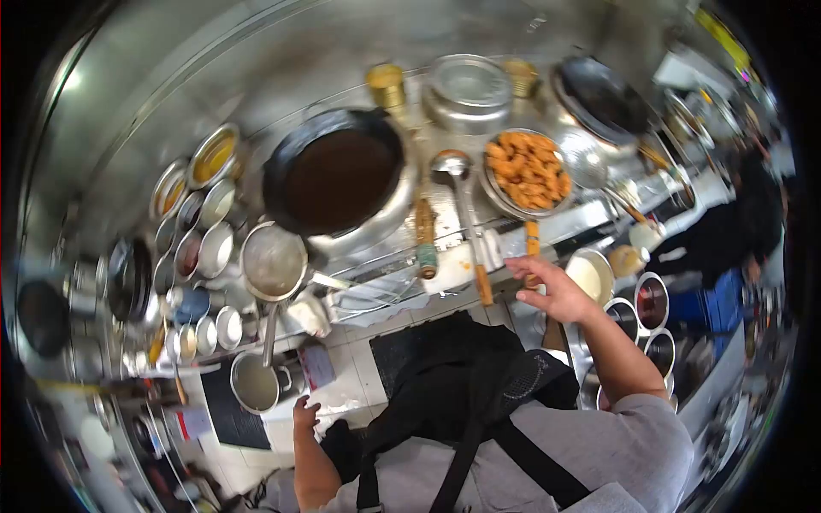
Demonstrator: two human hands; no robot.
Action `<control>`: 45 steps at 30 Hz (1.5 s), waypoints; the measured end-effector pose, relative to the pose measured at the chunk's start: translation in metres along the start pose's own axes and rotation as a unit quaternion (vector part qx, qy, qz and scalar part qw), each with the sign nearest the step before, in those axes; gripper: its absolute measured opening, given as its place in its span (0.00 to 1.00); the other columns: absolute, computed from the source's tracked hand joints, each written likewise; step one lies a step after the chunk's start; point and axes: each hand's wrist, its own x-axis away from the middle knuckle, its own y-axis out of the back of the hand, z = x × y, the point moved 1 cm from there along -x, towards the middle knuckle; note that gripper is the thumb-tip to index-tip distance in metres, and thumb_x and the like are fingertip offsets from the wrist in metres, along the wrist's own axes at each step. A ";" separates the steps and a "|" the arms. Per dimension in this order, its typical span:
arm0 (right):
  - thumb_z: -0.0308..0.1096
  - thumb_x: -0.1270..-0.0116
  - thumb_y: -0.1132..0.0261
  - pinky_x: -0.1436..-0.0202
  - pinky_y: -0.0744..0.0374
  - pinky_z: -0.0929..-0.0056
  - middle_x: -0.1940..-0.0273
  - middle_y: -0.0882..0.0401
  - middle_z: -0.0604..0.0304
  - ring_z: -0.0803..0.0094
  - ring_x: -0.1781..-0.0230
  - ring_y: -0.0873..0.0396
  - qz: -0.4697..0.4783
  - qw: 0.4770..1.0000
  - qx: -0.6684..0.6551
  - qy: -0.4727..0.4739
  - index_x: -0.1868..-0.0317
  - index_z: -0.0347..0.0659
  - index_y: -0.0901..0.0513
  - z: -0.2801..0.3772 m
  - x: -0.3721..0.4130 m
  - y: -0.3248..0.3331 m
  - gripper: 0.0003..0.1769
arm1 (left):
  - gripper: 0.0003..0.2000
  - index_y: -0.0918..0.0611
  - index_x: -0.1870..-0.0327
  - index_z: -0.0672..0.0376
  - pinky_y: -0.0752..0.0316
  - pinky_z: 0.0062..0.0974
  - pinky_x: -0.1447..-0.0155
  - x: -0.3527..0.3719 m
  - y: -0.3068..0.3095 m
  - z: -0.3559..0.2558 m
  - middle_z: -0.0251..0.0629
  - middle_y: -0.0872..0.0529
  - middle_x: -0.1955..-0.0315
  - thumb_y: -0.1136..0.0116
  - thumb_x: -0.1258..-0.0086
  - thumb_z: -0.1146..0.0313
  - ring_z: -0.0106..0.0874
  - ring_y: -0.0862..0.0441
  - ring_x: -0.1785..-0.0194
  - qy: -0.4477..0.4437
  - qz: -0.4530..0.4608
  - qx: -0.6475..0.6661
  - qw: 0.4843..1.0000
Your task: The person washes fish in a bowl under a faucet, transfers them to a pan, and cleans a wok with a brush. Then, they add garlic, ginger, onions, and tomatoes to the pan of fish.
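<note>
My right hand (560, 292) is open, thumb and fingers apart, right at the wooden handle (532, 235) of a strainer. That strainer holds browned fried pieces (528, 169) and rests over a metal pot. Left of it lies a ladle (462, 197) with a long metal shaft and wooden end. My left hand (305, 413) hangs low by my side with loosely spread fingers and nothing in it. Beside it is a metal pot (255, 383) with a side handle.
A black wok (278, 184) with dark liquid sits on the stove, and another wok (603, 98) stands at right. Metal bowls (215, 250) of ingredients crowd the left, near a long-handled pan (274, 261). Containers of sauce (652, 301) stand at right. A person in black (727, 231) is farther right.
</note>
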 end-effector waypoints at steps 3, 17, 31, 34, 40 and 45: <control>0.31 0.36 0.32 0.40 0.24 0.64 0.40 0.28 0.54 0.60 0.40 0.26 0.041 0.996 0.063 0.040 0.31 0.47 0.29 0.016 -0.042 -0.021 0.32 | 0.29 0.27 0.34 0.52 0.21 0.42 0.61 -0.003 0.013 0.041 0.37 0.21 0.50 0.34 0.40 0.72 0.32 0.23 0.54 0.092 -0.038 0.041 0.994; 0.20 0.40 0.38 0.43 0.24 0.70 0.36 0.26 0.57 0.68 0.40 0.26 0.235 0.967 -0.006 0.100 0.31 0.41 0.29 0.046 -0.243 -0.119 0.34 | 0.30 0.25 0.34 0.57 0.20 0.40 0.63 0.109 0.031 0.109 0.42 0.18 0.55 0.33 0.41 0.69 0.37 0.19 0.57 0.202 -0.185 0.192 0.942; 0.23 0.37 0.39 0.41 0.27 0.74 0.42 0.26 0.59 0.73 0.45 0.26 0.377 0.924 0.008 0.069 0.28 0.40 0.34 0.136 -0.315 -0.239 0.35 | 0.26 0.20 0.40 0.56 0.30 0.29 0.78 0.106 0.013 0.195 0.39 0.15 0.73 0.32 0.44 0.71 0.27 0.26 0.82 0.231 -0.212 0.343 0.886; 0.25 0.37 0.39 0.43 0.27 0.75 0.42 0.26 0.59 0.72 0.46 0.26 0.377 0.922 0.013 0.086 0.26 0.40 0.36 0.162 -0.312 -0.283 0.36 | 0.27 0.20 0.39 0.54 0.29 0.30 0.77 0.097 0.033 0.221 0.40 0.15 0.73 0.31 0.44 0.71 0.29 0.24 0.81 0.231 -0.185 0.256 0.920; 0.20 0.41 0.39 0.41 0.27 0.72 0.42 0.25 0.58 0.69 0.45 0.24 0.365 0.925 -0.009 0.107 0.31 0.41 0.33 0.215 -0.329 -0.363 0.35 | 0.25 0.16 0.43 0.51 0.20 0.31 0.66 0.082 0.094 0.287 0.43 0.12 0.67 0.34 0.46 0.73 0.33 0.16 0.71 0.215 -0.215 0.238 0.922; 0.20 0.38 0.38 0.40 0.28 0.71 0.47 0.25 0.58 0.70 0.48 0.24 0.410 0.897 -0.041 0.156 0.53 0.42 0.32 0.258 -0.354 -0.433 0.16 | 0.24 0.18 0.41 0.54 0.27 0.26 0.75 0.077 0.141 0.320 0.36 0.15 0.69 0.34 0.43 0.77 0.24 0.24 0.77 0.181 -0.274 0.280 0.902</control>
